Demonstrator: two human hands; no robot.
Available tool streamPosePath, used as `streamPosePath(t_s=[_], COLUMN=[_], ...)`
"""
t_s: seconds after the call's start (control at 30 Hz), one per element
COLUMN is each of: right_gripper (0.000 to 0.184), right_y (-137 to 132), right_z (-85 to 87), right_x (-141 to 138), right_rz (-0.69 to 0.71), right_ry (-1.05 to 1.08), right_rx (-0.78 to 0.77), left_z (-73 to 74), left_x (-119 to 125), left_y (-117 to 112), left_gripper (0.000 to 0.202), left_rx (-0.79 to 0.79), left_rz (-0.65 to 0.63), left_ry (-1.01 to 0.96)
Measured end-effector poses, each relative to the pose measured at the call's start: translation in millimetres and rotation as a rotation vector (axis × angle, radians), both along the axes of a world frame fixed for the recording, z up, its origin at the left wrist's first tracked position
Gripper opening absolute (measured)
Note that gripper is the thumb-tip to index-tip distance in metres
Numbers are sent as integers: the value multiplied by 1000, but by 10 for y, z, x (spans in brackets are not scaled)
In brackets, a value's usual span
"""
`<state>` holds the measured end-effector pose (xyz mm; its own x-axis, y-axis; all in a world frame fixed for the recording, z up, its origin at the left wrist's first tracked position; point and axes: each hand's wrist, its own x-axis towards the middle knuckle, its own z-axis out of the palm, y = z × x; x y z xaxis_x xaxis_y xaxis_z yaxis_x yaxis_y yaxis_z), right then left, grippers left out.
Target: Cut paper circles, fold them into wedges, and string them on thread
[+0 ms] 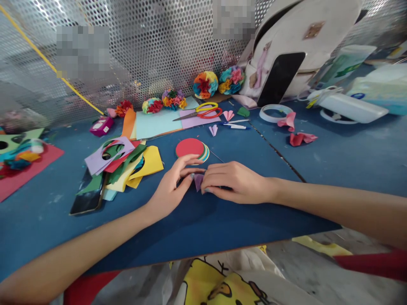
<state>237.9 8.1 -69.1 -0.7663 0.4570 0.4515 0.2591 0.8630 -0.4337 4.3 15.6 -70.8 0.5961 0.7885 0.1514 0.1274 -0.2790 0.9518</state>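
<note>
A small folded piece of purple paper [198, 181] is between my two hands, just above the blue table. My left hand [171, 184] pinches its left side, thumb below and the fingers reaching over behind it. From the other side, my right hand [233, 182] has its fingers closed on the paper, with the thumb underneath. The fingers hide part of the folds. Right behind my left fingertips lies a stack of paper circles [190, 149], red on top. Two small folded pieces, a pink one [228, 115] and a lilac one [213, 130], rest farther back.
Cut paper sheets [110, 154] lie over a phone [87, 199] on the left. Scissors [203, 111], pens [237, 126] and a tape roll [267, 114] are behind. Colourful paper flowers [205, 84] line the mesh wall. A backpack [292, 38] with another phone [281, 78] stands back right.
</note>
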Motion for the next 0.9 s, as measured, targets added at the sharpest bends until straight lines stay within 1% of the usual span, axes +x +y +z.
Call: streamPosePath(t_s=[0.07,0.13,0.2,0.27,0.4,0.47,0.5,0.6,0.67,0.8,0.9], right_gripper=[25,25,26,28,23,21,22,25,24,24,27], right_y=[0,-4,-2,25,223,383,466,678,761,807,790], right_z=[3,11,29,56,86,70,57,30,33,43,7], right_x=[10,23,42,79,228,334,389,539,607,645,610], right_rz=[-20,-38,-59,-90,-229,-293,-302,-192,-163,-159,-147], right_ry=[6,12,31,46,-23,-83,-98,-177,-190,-188,-155], right_rx=[-5,-13,-20,6,122,136,135,119,99,7,-28], left_z=[-9,-3,19,49,90,92,90,81,76,69,72], left_x=[-6,-15,-20,-16,11,23,25,13,-4,-40,-58], left_y=[1,-6,-17,-24,-13,0,6,13,11,12,28], left_gripper=[36,33,29,26,15,11,10,10,10,10,11], left_rx=[38,111,195,258,315,333,337,336,332,301,280], left_rz=[10,62,121,156,94,68,67,90,110,153,155], left_ry=[-12,7,49,120,333,389,398,393,379,342,343])
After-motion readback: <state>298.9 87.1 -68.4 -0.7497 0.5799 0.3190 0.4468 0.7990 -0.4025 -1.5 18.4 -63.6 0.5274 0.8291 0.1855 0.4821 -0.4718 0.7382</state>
